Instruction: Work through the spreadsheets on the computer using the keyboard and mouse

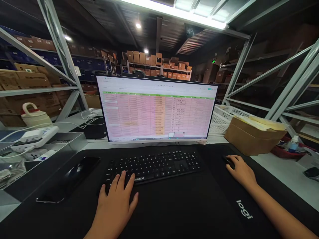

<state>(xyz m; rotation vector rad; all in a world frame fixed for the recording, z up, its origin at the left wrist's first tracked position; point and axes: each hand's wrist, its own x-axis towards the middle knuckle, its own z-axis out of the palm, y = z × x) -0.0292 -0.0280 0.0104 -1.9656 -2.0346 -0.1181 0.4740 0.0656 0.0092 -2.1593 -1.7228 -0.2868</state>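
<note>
Across the near part of the desk spreads a black desk mat, with white "logi" lettering towards its right side. The left hand lies palm down, fingers spread apart, fingertips on the near left part of a black "Bosston" computer keyboard, which sits on the mat below the monitor. Well apart to the right, the right hand is curled over a black computer mouse, thumb and fingers around it, the mouse mostly covered. A dark, glossy smartphone lies on the mat left of the keyboard. Beside it, at the left edge, a grey open tray stands near a white charging device with cables. Behind the keyboard, a wide monitor shows a spreadsheet of pink rows under a green header, with one orange column. To its right are a cardboard box holding yellowish envelopes or papers, white perforated baskets, and a small spray bottle. A cream jug-like container stands at left. Farther back, warehouse shelving carries rows of brown cartons beneath ceiling lights.
</note>
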